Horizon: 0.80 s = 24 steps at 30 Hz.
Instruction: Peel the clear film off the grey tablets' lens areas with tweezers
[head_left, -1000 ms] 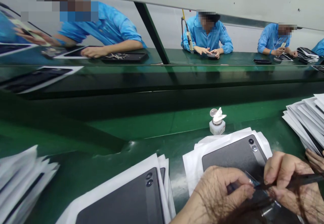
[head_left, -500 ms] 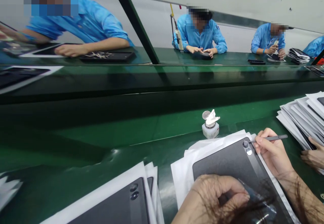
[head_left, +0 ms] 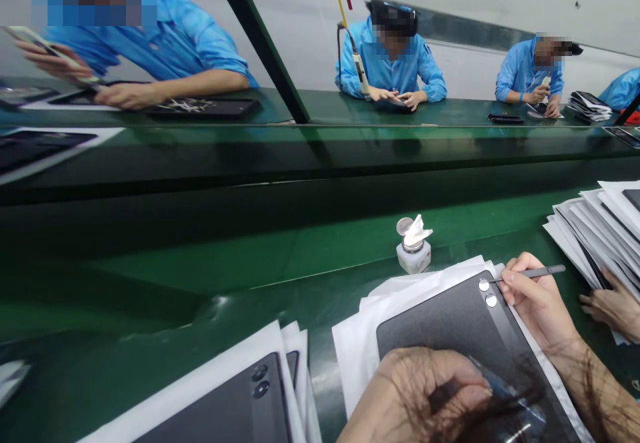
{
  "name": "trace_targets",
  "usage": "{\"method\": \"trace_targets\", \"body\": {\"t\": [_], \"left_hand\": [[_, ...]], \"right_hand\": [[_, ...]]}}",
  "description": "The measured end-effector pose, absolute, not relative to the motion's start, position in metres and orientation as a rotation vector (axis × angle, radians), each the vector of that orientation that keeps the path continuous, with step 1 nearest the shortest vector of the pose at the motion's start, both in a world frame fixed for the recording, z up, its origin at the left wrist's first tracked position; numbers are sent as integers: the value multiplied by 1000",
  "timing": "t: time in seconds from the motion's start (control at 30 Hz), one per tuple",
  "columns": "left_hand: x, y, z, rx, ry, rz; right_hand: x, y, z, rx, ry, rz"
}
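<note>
A dark grey tablet back panel (head_left: pixel 450 326) lies on white sheets in front of me, with two round lens spots in its upper corner. My right hand (head_left: pixel 537 299) is closed in a pinch on slim grey tweezers (head_left: pixel 543 271). Their thin tip meets the upper lens spot (head_left: pixel 483 285), which looks bright, like the lower spot (head_left: pixel 491 300). Over the panel's lower part, my left hand (head_left: pixel 435 389) pinches a clear plastic film (head_left: pixel 520 399). Loose hair hangs across the film and partly covers it.
Another dark panel (head_left: pixel 215 403) rests on white sheets to the left. A small white dispenser bottle (head_left: pixel 414 256) with tissue on top stands behind. At right, a co-worker's hand (head_left: pixel 613 303) touches a paper stack (head_left: pixel 600 229). Co-workers in blue sit across the green bench (head_left: pixel 300 256).
The upper lens spot has turned from dark to bright. My hands hold almost the same place. A co-worker's hand at far left has risen with a tool, and the one at right has shifted.
</note>
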<state>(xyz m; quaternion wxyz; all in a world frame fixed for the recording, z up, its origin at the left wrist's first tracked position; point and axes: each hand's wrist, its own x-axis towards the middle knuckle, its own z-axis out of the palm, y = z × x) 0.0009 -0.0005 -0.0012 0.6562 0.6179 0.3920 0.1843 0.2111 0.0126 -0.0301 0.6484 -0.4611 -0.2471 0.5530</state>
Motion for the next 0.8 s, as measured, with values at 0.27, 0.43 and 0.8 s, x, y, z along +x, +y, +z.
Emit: {"method": "trace_targets", "body": {"t": [0.27, 0.43, 0.8], "left_hand": [[-1, 0, 2, 1433, 964, 352], [2, 3, 3, 1444, 950, 364], [0, 1, 6, 1398, 954, 378]], "right_hand": [[211, 13, -31, -1046, -542, 1268], [211, 13, -32, -1046, -519, 1267], [209, 14, -29, -1073, -516, 1254]]}}
